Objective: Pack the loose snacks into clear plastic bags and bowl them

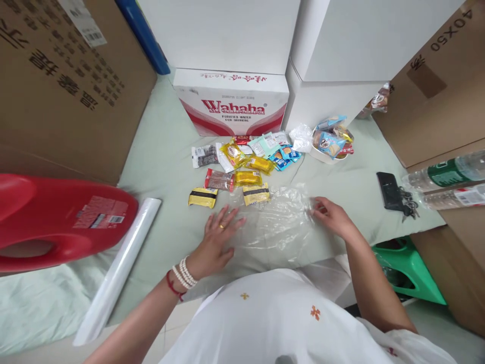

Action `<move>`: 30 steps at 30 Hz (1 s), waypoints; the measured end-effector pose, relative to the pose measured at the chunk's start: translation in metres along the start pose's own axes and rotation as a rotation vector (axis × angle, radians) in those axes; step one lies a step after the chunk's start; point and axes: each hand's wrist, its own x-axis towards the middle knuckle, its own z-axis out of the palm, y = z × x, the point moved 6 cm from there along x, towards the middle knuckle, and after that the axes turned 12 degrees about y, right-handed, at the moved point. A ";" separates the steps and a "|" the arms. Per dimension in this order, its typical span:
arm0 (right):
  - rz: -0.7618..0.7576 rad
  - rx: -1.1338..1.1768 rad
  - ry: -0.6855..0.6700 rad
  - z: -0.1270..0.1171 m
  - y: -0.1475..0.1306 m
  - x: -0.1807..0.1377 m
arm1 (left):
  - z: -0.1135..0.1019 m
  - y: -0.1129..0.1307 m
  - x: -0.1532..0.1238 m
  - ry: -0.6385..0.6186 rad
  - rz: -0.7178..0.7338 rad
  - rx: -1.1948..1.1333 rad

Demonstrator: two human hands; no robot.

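A clear plastic bag point(273, 227) lies flat and wrinkled on the pale green cloth in front of me. My left hand point(217, 240) rests at its left side, fingers spread, a ring on one finger. At the bag's right edge, the bent fingers of my right hand point(331, 216) pinch the plastic. Just beyond the bag are two yellow packets with a dark stripe, one on the left point(202, 197) and one touching the bag point(256, 194). Behind them lie a red-ended clear packet point(220, 179), a yellow packet point(248, 178) and several other wrapped snacks.
A white Wahaha carton point(233, 103) stands at the back, beside a white tub point(329, 157) of snacks. To the left are a red jug point(94, 215) and a plastic-wrapped roll point(117, 273). A black phone-like object point(390, 191), keys point(409, 205) and bottles point(447, 173) lie right.
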 end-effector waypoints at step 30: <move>-0.800 -0.453 -0.338 0.147 -0.164 0.038 | 0.055 0.019 -0.027 0.070 -0.030 0.162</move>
